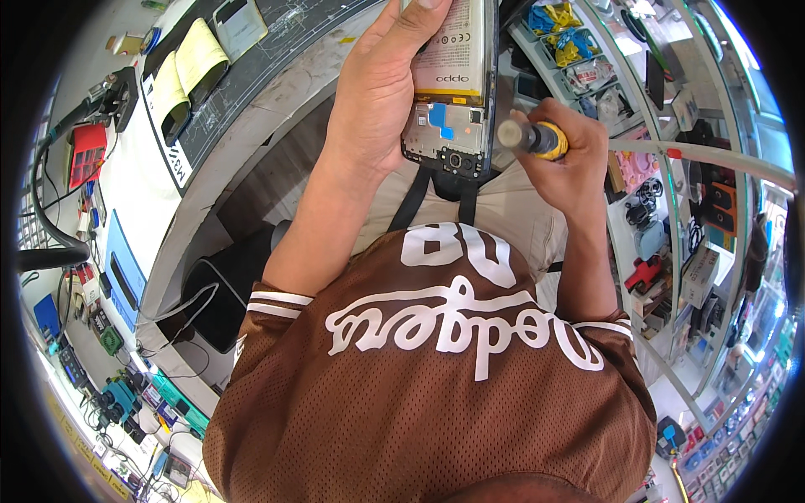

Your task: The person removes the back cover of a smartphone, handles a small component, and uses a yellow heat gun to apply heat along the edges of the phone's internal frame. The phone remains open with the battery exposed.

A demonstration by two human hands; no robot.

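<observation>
My left hand (373,96) grips an opened smartphone (423,130) by its left side, thumb over the top. Its back cover is off, baring a white battery (453,63) and a metal shield plate with a blue patch and camera opening at the near end. Closed around a yellow-and-black screwdriver (547,139), my right hand (579,151) is just right of the phone. The tool's round butt end faces the camera; its tip is hidden, and I cannot tell whether it touches the phone.
A curved white workbench (134,180) on the left carries a dark mat (251,80), yellow paper (201,54), a red box (86,155), cables and tools. Glass shelves (713,159) at right hold trays of parts (570,46) and accessories. A black stool seat (220,306) stands below the bench.
</observation>
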